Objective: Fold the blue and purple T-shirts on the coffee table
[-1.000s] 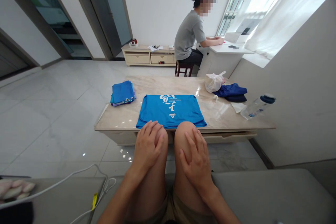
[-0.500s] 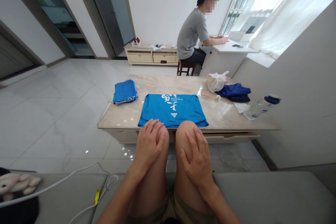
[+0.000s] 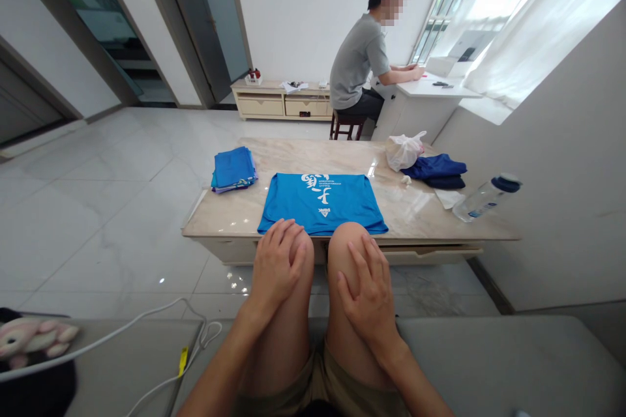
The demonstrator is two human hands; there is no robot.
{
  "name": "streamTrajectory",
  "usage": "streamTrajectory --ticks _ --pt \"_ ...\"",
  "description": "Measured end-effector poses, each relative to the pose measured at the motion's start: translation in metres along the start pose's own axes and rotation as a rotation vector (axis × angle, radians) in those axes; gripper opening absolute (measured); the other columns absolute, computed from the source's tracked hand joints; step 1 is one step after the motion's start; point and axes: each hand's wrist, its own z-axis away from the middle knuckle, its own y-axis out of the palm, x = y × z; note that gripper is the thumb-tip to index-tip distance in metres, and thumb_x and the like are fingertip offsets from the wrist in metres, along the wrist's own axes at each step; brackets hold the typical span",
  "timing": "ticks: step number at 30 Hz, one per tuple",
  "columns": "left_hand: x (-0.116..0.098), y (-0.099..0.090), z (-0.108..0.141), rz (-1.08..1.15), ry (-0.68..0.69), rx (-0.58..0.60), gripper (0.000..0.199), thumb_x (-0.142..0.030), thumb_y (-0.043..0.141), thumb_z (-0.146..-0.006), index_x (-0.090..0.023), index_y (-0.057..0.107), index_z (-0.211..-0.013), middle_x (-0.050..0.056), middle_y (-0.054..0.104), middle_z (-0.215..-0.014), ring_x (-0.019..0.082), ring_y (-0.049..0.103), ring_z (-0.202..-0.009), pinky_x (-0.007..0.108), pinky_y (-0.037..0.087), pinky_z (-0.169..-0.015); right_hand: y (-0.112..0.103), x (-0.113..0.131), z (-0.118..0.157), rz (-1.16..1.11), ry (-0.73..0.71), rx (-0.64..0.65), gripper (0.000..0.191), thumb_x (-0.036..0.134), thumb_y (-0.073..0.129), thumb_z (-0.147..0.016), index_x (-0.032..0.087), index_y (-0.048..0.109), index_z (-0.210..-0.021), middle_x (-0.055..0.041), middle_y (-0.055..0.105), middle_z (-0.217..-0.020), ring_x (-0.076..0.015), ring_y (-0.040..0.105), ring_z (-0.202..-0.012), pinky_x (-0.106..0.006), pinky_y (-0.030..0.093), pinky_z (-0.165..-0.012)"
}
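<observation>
My left hand (image 3: 278, 260) rests open on my left knee, fingers laid over the kneecap. On the other thigh, just behind the knee, my right hand (image 3: 368, 283) lies flat with its fingers spread. Neither hand holds anything. Just beyond my knees a blue shirt (image 3: 293, 202) with white printed lettering lies flat on the marble-topped coffee table (image 3: 235, 218), its near edge partly hidden by my left fingers and knees. To its left sits a stack of folded blue cloth (image 3: 233, 168).
At the table's right are a white plastic bag (image 3: 403, 153), dark blue folded cloth (image 3: 437, 169) and a clear bottle (image 3: 484, 199). A person (image 3: 362, 62) sits at a white desk (image 3: 425, 104) beyond. A white cable (image 3: 122, 329) and plush toy (image 3: 36, 339) lie on the sofa.
The whole view has shifted very slightly. Both hands stay on my legs, and the shirt and the other things on the table have not moved.
</observation>
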Motion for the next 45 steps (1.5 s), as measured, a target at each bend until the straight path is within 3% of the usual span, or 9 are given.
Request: streamTrajectory --ticks 45 --pt "0.0010 -0.0032 0.0004 0.020 -0.035 0.014 0.040 -0.037 0.050 -0.113 -0.026 0.073 -0.144 0.010 0.071 -0.156 0.032 0.060 -0.151 0.056 0.047 -0.132 -0.0012 -0.0031 0.0011 0.018 0.009 0.000 0.068 0.026 0.065 -0.107 0.025 0.046 -0.172 -0.0189 0.044 -0.179 -0.0423 0.044 -0.165 -0.072 0.048 -0.126"
